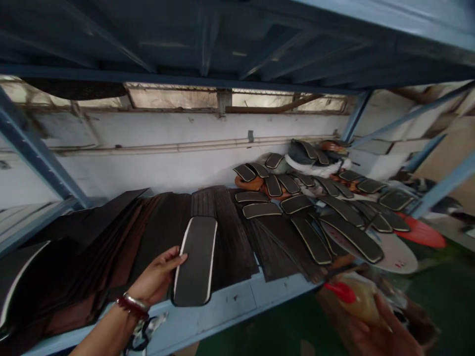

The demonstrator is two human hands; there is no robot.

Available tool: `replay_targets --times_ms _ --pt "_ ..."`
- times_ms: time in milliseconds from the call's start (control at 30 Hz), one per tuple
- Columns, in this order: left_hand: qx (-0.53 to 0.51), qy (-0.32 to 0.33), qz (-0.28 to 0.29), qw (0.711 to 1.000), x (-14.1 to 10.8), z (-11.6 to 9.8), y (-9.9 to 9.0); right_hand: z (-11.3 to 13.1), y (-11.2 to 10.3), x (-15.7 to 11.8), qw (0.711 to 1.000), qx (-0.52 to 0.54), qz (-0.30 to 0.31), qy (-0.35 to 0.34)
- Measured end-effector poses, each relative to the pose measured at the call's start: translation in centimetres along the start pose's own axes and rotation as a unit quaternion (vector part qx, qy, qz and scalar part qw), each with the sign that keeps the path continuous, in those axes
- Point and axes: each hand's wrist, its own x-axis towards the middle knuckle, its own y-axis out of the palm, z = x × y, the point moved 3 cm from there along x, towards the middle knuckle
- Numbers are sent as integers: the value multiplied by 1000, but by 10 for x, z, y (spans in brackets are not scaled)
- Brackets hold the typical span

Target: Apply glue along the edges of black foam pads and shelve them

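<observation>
My left hand grips the left edge of a black oblong panel with rounded corners, thumb on its front face. A whitish line runs along most of the panel's border. It is held up in front of dark stacked sheets. At the lower right, my right hand is wrapped round a squeeze bottle with yellowish contents. The bottle's red cap points left, and motion blurs this hand a little.
Several similar black panels with pale borders lie spread over the right of the blue metal shelf. Among them are a red rounded piece and a pale rounded piece. A blue upright stands at left; an upper shelf hangs overhead.
</observation>
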Motion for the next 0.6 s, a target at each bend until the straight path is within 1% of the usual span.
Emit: replay_targets --times_ms 67,100,133,200,267,300,400,467,533,600 --pt "-6 -24 87 996 -10 7 35 15 19 -8 999 41 -9 -29" --pt "-9 -30 119 992 -15 9 49 21 29 -12 998 54 -14 -37" --pt "-9 -36 145 989 -20 12 62 28 41 -17 998 51 -4 -44" --pt "-4 -55 193 980 -29 16 84 43 64 -26 995 22 31 -92" --pt "11 -83 253 964 -40 19 102 58 87 -36 982 -19 98 -158" --pt "22 -97 284 954 -45 20 110 64 97 -41 975 -43 128 -179" --pt "61 -128 368 919 -60 19 125 79 118 -54 946 -107 184 -245" --pt "83 -143 408 898 -68 17 129 86 128 -61 927 -143 219 -267" --pt "100 -153 420 889 -72 16 129 90 134 -66 914 -171 252 -270" --pt "119 -157 417 887 -74 16 127 92 136 -69 907 -188 270 -263"
